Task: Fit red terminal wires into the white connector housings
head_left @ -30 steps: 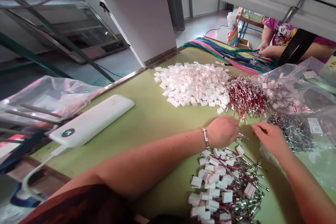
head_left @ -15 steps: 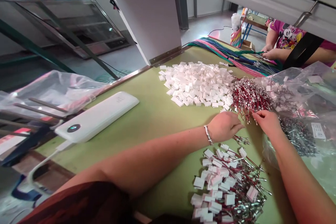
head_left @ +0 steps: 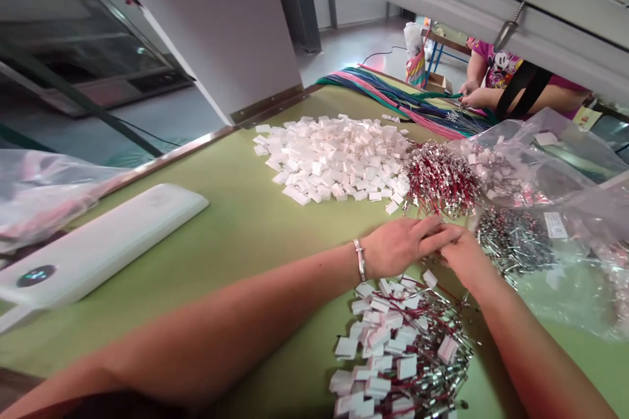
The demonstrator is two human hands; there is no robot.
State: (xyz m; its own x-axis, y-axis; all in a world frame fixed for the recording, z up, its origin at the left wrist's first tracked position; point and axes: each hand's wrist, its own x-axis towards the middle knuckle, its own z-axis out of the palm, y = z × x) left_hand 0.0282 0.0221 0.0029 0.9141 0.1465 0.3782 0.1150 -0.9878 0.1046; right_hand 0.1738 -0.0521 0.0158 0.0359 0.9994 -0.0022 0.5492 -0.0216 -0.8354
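My left hand (head_left: 400, 245), with a silver bracelet at the wrist, meets my right hand (head_left: 459, 252) just in front of a pile of short red wires with metal ends (head_left: 439, 177). The fingers of both hands are bent together and overlap; whatever lies between them is hidden. Behind my left hand spreads a heap of white plastic connectors (head_left: 334, 157). Below the hands, nearer to me, lies a pile of white connectors joined to red wires (head_left: 398, 347).
A white power bank (head_left: 118, 236) lies at the left. Clear plastic bags (head_left: 555, 226) with small parts fill the right side. Long coloured wires (head_left: 393, 95) lie at the back, where another person's hands (head_left: 472, 95) hold some. A white beam crosses above.
My right hand has moved from the red wire pile to my left hand, and they now touch. The view has turned to the right.
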